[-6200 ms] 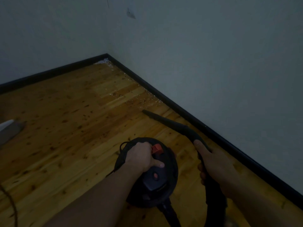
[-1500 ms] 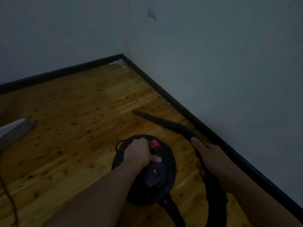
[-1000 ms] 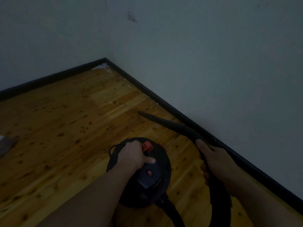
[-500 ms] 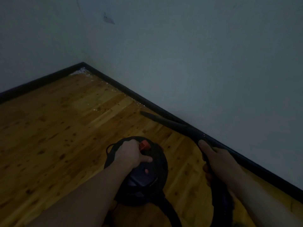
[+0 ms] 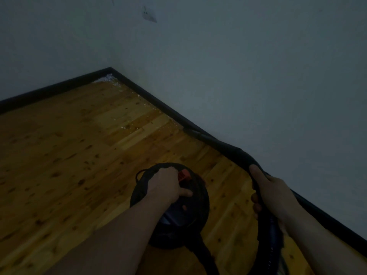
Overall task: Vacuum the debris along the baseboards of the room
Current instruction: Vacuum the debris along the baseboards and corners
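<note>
Our left hand [image 5: 165,186] curls its fingers tight round the top handle of the round black vacuum canister [image 5: 174,211], thumb lying just below the red switch [image 5: 183,176]. Our right hand [image 5: 271,197] wraps the black nozzle tube [image 5: 228,147], index finger stretched along it. Beyond those fingertips the nozzle tip lies against the dark baseboard [image 5: 158,100], and pale debris [image 5: 139,98] trails onward to the far corner.

Before you, a knotty, honey-toned wooden plank floor [image 5: 65,159] runs toward the corner of a dim room, where two plain pale walls [image 5: 258,80] meet. High on the right-hand wall, near that corner, a small white wall socket [image 5: 149,14] sits alone, and a thin dark line [image 5: 112,0] shows at the picture's top edge.
</note>
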### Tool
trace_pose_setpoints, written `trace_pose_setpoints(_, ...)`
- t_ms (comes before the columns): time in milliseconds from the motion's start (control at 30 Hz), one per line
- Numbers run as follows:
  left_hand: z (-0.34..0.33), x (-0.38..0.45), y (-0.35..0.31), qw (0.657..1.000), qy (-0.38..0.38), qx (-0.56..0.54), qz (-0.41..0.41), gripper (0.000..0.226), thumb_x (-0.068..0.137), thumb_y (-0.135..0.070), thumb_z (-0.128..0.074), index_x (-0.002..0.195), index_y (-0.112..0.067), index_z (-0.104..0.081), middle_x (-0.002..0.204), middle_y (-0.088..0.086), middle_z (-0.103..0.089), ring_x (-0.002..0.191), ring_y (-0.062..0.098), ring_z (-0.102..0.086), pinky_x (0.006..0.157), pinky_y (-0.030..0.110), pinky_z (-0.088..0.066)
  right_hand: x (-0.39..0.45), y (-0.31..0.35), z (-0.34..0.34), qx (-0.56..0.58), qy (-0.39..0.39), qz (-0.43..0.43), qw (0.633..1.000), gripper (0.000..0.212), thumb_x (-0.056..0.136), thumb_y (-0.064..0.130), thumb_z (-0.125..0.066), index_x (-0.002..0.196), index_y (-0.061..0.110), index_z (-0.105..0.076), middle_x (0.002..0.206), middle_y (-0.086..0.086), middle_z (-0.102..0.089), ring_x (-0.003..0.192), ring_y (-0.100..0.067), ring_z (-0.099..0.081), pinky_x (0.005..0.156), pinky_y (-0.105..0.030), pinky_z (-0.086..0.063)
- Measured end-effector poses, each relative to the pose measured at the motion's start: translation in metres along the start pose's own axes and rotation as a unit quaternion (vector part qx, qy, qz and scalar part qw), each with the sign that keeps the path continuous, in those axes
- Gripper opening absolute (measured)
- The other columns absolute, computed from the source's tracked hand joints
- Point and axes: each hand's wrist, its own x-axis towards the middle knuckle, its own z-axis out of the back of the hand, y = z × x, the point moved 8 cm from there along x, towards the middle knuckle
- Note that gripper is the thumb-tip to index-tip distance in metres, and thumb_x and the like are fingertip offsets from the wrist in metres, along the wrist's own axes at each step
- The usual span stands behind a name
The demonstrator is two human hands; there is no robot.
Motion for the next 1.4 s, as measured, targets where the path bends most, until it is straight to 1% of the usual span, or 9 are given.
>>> trace_pose_setpoints(133,0.002,0.005,-0.001,1.0,0.002,-0.01,0.015,0.058,0.068,-0.065,-0.086,0.084,-0.022,-0.05,0.086,-0.001,-0.06,0.075,0.017,-0.06,0.057,0.033,-0.046,0.01,0.011,-0.005,-0.014,0.019,-0.008,1.0,0.049,0.1,0.054,-0.058,0.084,0.007,-0.056,0.05,-0.007,-0.051,0.039,-0.021,-0.047,0.044,-0.031,-0.044)
trace_pose_setpoints(467,0.009,0.023,0.0,0.999,-0.015,-0.022,0.022,0.063,0.062,-0.067,-0.088,0.097,-0.022,-0.061,0.089,-0.003,-0.064,0.081,0.019,-0.063,0.059,0.033,-0.045,0.034,0.019,-0.011,-0.023,0.036,-0.012,0.999,0.05,0.1,0.054,-0.057,0.083,0.007,-0.058,0.052,-0.008,-0.054,0.042,-0.022,-0.051,0.049,-0.033,-0.047)
trace_pose_setpoints(600,0.007,0.025,-0.001,1.0,-0.011,-0.017,0.012,0.057,0.064,-0.067,-0.087,0.088,-0.024,-0.059,0.083,-0.003,-0.063,0.073,0.016,-0.06,0.052,0.031,-0.039,0.037,0.02,-0.021,-0.047,0.039,0.009,0.998,0.05,0.1,0.056,-0.056,0.075,0.013,-0.058,0.053,-0.004,-0.058,0.047,-0.022,-0.056,0.061,-0.038,-0.048)
trace_pose_setpoints(700,0.009,0.026,-0.002,1.0,-0.012,0.014,0.001,0.057,0.067,-0.069,-0.084,0.081,-0.022,-0.055,0.08,-0.001,-0.061,0.067,0.015,-0.057,0.05,0.03,-0.037,0.032,0.016,-0.027,-0.057,0.044,0.021,0.997,0.05,0.1,0.058,-0.053,0.074,0.016,-0.057,0.055,0.0,-0.058,0.052,-0.02,-0.056,0.064,-0.036,-0.049)
trace_pose_setpoints(867,0.006,0.025,-0.004,0.998,-0.01,0.051,-0.022,0.061,0.07,-0.073,-0.079,0.076,-0.019,-0.052,0.075,0.001,-0.058,0.064,0.016,-0.057,0.049,0.031,-0.035,0.018,0.016,-0.037,-0.067,0.067,0.037,0.995,0.048,0.102,0.055,-0.053,0.081,0.013,-0.059,0.057,-0.002,-0.056,0.048,-0.02,-0.055,0.056,-0.037,-0.051)
trace_pose_setpoints(967,0.005,0.024,-0.001,0.998,-0.014,0.047,-0.025,0.063,0.068,-0.075,-0.079,0.074,-0.02,-0.05,0.072,0.001,-0.057,0.061,0.017,-0.055,0.047,0.031,-0.033,0.009,0.017,-0.04,-0.077,0.068,0.046,0.994,0.047,0.103,0.053,-0.052,0.078,0.012,-0.056,0.054,-0.003,-0.054,0.044,-0.019,-0.053,0.049,-0.033,-0.051)
trace_pose_setpoints(1067,0.002,0.021,0.002,0.998,-0.01,0.049,-0.023,0.064,0.068,-0.076,-0.078,0.073,-0.019,-0.048,0.071,0.002,-0.055,0.06,0.018,-0.054,0.047,0.031,-0.032,0.005,0.016,-0.043,-0.077,0.073,0.052,0.993,0.048,0.103,0.053,-0.052,0.077,0.013,-0.053,0.051,-0.003,-0.052,0.043,-0.02,-0.052,0.049,-0.033,-0.05)
trace_pose_setpoints(1200,-0.004,0.011,0.007,0.999,0.006,0.036,-0.008,0.059,0.071,-0.069,-0.081,0.079,-0.018,-0.052,0.076,0.002,-0.057,0.065,0.019,-0.056,0.049,0.032,-0.034,-0.001,0.013,-0.049,-0.086,0.084,0.059,0.991,0.049,0.103,0.053,-0.052,0.076,0.012,-0.053,0.053,-0.004,-0.052,0.047,-0.023,-0.053,0.05,-0.035,-0.05)
trace_pose_setpoints(1400,-0.007,0.008,0.02,0.999,0.027,-0.012,0.018,0.053,0.076,-0.057,-0.085,0.105,-0.019,-0.061,0.091,0.001,-0.062,0.082,0.024,-0.061,0.065,0.035,-0.046,-0.003,0.007,-0.055,-0.09,0.099,0.047,0.99,0.05,0.103,0.054,-0.053,0.077,0.011,-0.054,0.054,-0.006,-0.051,0.043,-0.022,-0.051,0.049,-0.033,-0.049)
